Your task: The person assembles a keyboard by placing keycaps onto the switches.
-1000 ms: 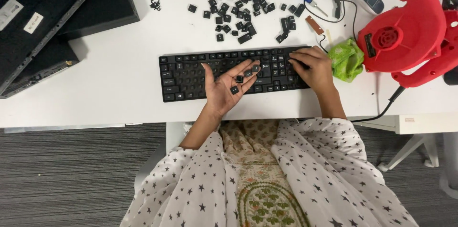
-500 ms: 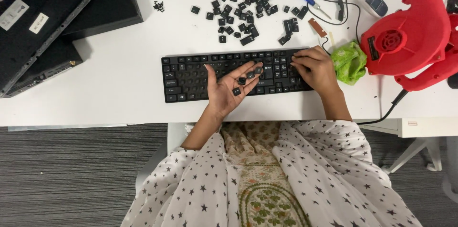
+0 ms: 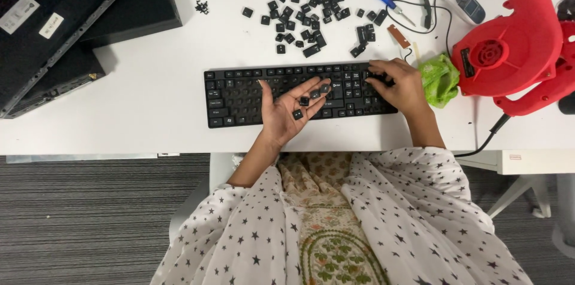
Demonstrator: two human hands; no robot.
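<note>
Black keycaps (image 3: pixel 308 100) lie on the upturned, spread left hand (image 3: pixel 286 111) above the keyboard (image 3: pixel 299 94) on the white worktop (image 3: pixel 150 99), while the right hand (image 3: pixel 398 84), fingertips pressed down, seats one at the right end; next needs a careful pick from the palm.

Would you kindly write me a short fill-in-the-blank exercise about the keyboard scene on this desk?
1. The left hand lies palm up over the black keyboard and holds several loose ____.
2. The right hand rests on the keyboard's ____ end.
3. The air blower at the desk's right side is ____ in colour.
4. Beside the right hand lies a crumpled ____ cloth.

Missing words: keycaps; right; red; green
</note>
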